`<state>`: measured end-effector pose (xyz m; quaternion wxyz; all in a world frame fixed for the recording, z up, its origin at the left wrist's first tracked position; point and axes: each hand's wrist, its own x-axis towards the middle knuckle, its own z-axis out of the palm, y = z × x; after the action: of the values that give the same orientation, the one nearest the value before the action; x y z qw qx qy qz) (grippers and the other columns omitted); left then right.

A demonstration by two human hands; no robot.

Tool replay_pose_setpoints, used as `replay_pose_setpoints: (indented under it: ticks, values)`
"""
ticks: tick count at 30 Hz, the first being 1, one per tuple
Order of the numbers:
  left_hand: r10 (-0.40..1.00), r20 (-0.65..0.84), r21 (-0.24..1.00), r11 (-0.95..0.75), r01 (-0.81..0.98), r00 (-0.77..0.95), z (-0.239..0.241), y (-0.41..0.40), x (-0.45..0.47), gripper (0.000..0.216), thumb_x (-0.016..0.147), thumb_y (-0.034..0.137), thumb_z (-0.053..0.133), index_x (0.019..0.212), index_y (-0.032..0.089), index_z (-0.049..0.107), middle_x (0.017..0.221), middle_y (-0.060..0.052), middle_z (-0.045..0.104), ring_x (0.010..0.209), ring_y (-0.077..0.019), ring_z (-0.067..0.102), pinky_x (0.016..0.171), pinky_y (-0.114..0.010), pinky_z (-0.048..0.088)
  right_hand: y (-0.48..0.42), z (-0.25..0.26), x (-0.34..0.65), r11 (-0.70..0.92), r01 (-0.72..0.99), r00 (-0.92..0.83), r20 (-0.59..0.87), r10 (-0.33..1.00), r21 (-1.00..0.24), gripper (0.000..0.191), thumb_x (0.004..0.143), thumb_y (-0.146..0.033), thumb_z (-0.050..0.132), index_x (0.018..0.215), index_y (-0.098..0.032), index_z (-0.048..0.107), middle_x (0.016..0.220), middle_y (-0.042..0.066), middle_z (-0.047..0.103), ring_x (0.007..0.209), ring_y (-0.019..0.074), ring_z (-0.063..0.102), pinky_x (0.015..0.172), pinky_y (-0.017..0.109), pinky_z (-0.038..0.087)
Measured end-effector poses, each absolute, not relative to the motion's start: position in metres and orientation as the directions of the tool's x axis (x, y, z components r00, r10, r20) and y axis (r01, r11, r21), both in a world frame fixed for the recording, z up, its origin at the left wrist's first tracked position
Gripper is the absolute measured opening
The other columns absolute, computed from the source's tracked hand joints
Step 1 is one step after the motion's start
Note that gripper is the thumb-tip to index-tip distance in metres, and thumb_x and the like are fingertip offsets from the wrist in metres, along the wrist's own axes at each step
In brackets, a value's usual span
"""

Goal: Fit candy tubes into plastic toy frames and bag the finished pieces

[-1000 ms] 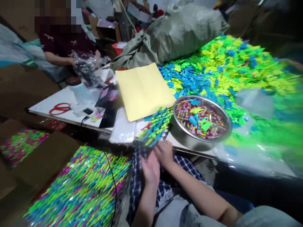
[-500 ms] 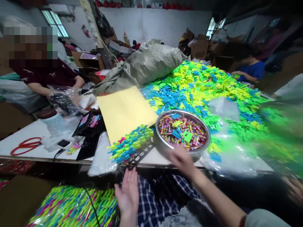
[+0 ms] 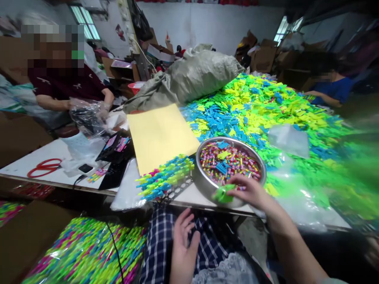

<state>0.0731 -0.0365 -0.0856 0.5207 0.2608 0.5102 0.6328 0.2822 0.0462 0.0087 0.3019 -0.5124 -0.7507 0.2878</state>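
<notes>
Green piece [image 3: 224,193] sat pinched in right hand [image 3: 248,191], 6 o'clock on steel bowl [image 3: 203,182]; left hand [image 3: 184,246] wide, unloaded. Coloured bundle [image 3: 166,177], 9 o'clock, looked done; heap [image 3: 281,106], 1 o'clock, lay loose.

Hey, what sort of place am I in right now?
Probably a small factory or packing workshop: a large heap of bright plastic pieces covers much of the table, a metal bowl holds smaller parts, and cardboard boxes stand behind.
</notes>
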Motion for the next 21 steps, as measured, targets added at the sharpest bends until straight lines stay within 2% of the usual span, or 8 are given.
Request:
replay_pose_setpoints:
  ticks: [4, 6, 8, 10, 12, 14, 16, 21]
  values:
    - [0.951, -0.233, 0.932, 0.159, -0.325, -0.204, -0.049, -0.037, 0.089, 0.036, 0.054, 0.029, 0.075, 0.087, 0.022, 0.062, 0.083, -0.005, 0.065, 0.072, -0.0190, 0.061, 0.062, -0.026, 0.048, 0.031, 0.025, 0.245, 0.482, 0.467, -0.634, 0.099, 0.767, -0.742, 0.018, 0.080, -0.037, 0.057, 0.086, -0.022, 0.064, 0.079, 0.002, 0.066, 0.073, 0.0164, 0.059, 0.065, 0.026, 0.043]
    - [0.936, -0.282, 0.929, 0.211, -0.306, -0.212, -0.044, -0.035, 0.088, 0.027, 0.056, 0.032, 0.074, 0.077, 0.021, 0.061, 0.069, -0.001, 0.061, 0.056, -0.0128, 0.056, 0.045, -0.020, 0.040, 0.047, 0.017, 0.256, 0.422, 0.598, -0.502, 0.092, 0.860, -0.682, 0.023, 0.085, -0.038, 0.048, 0.086, -0.021, 0.064, 0.081, 0.004, 0.067, 0.075, 0.0171, 0.059, 0.066, 0.027, 0.042]
    - [0.919, -0.322, 0.912, 0.237, -0.334, -0.226, -0.045, -0.032, 0.085, 0.029, 0.057, 0.033, 0.074, 0.078, 0.020, 0.060, 0.066, 0.000, 0.060, 0.052, -0.0100, 0.053, 0.038, -0.017, 0.033, 0.072, 0.002, 0.279, 0.171, 0.861, -0.144, 0.091, 0.985, -0.478, 0.031, 0.087, -0.040, 0.043, 0.081, -0.018, 0.064, 0.078, 0.008, 0.066, 0.075, 0.0205, 0.059, 0.069, 0.031, 0.040]
    - [0.893, -0.386, 0.873, 0.271, -0.406, -0.232, -0.045, -0.031, 0.083, 0.030, 0.059, 0.031, 0.072, 0.084, 0.020, 0.061, 0.072, 0.000, 0.062, 0.059, -0.0102, 0.056, 0.042, -0.015, 0.036, 0.096, -0.013, 0.300, -0.066, 0.979, 0.083, 0.082, 0.993, -0.193, 0.037, 0.082, -0.047, 0.047, 0.076, -0.015, 0.064, 0.075, 0.012, 0.066, 0.079, 0.0261, 0.059, 0.072, 0.037, 0.037]
    - [0.856, -0.475, 0.805, 0.329, -0.493, -0.205, -0.044, -0.032, 0.081, 0.031, 0.063, 0.031, 0.070, 0.090, 0.019, 0.061, 0.078, -0.002, 0.064, 0.069, -0.0117, 0.059, 0.054, -0.016, 0.044, 0.111, -0.025, 0.311, -0.147, 0.989, 0.148, 0.060, 0.987, -0.033, 0.041, 0.078, -0.052, 0.050, 0.076, -0.013, 0.064, 0.077, 0.014, 0.066, 0.081, 0.0279, 0.059, 0.074, 0.038, 0.035]
    - [0.823, -0.547, 0.735, 0.388, -0.556, -0.150, -0.041, -0.032, 0.081, 0.033, 0.066, 0.032, 0.067, 0.095, 0.018, 0.061, 0.084, -0.004, 0.064, 0.075, -0.0130, 0.060, 0.063, -0.019, 0.046, 0.116, -0.032, 0.310, -0.164, 0.986, 0.164, 0.048, 0.985, 0.008, 0.042, 0.078, -0.052, 0.048, 0.078, -0.013, 0.064, 0.078, 0.014, 0.066, 0.079, 0.0270, 0.059, 0.074, 0.037, 0.034]
    - [0.813, -0.577, 0.699, 0.440, -0.563, -0.080, -0.040, -0.034, 0.079, 0.038, 0.067, 0.035, 0.066, 0.100, 0.018, 0.060, 0.087, -0.004, 0.063, 0.071, -0.0117, 0.059, 0.060, -0.019, 0.045, 0.115, -0.036, 0.304, -0.180, 0.984, 0.179, 0.055, 0.982, 0.019, 0.040, 0.079, -0.049, 0.045, 0.079, -0.013, 0.064, 0.077, 0.014, 0.065, 0.078, 0.0265, 0.059, 0.074, 0.038, 0.033]
    - [0.866, -0.499, 0.729, 0.408, -0.550, -0.018, -0.035, -0.037, 0.077, 0.061, 0.057, 0.020, 0.074, 0.113, 0.024, 0.051, 0.090, -0.001, 0.058, 0.066, -0.0089, 0.056, 0.060, -0.020, 0.044, 0.117, -0.038, 0.297, -0.192, 0.980, 0.196, 0.092, 0.976, -0.054, 0.027, 0.073, -0.036, 0.050, 0.077, -0.014, 0.064, 0.079, 0.014, 0.064, 0.083, 0.0301, 0.055, 0.075, 0.043, 0.032]
